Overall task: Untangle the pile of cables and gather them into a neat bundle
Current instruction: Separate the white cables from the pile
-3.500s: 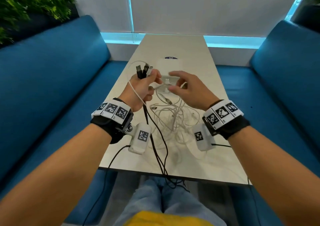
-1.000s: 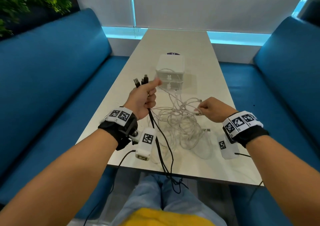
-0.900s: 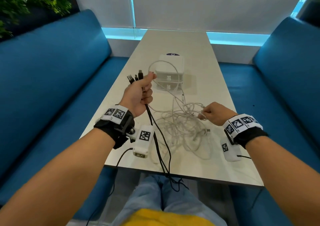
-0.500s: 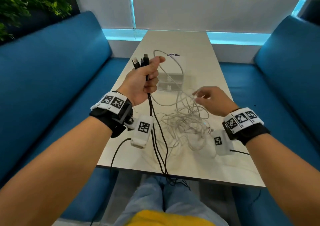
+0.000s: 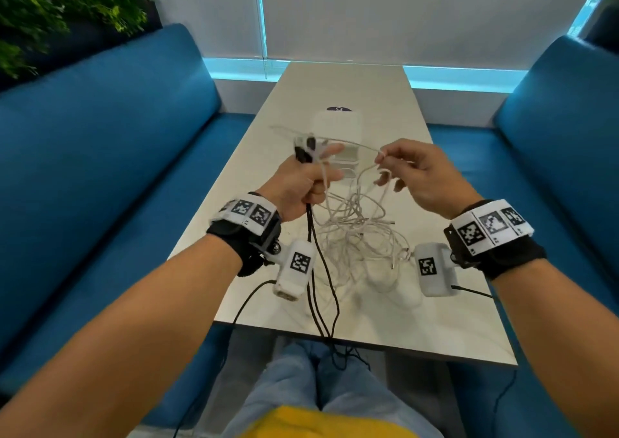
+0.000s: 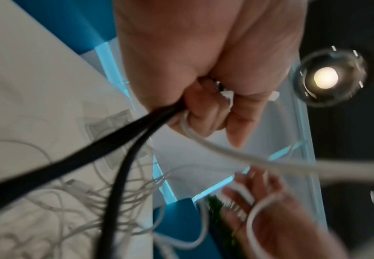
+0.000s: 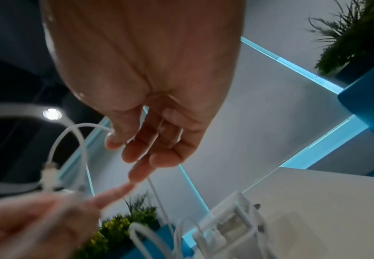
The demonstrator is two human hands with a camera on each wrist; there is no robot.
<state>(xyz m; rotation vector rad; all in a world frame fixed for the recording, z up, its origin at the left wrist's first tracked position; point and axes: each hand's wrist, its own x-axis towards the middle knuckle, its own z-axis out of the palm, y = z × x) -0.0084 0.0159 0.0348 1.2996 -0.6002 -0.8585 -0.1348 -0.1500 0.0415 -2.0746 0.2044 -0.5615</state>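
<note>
Two hands work above the bench [image 5: 445,330]: left hand [image 5: 301,183] grips black cables [image 5: 321,283] and plug ends, right hand [image 5: 422,176] pinches a white cable [image 5: 355,144] over the white tangle [image 5: 355,233] mid-bench

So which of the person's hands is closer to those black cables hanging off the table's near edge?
Left. The left hand grips the black cables in its fist, connectors poking out above. The right hand is off to their right, pinching a thin white cable, not touching them.
</note>
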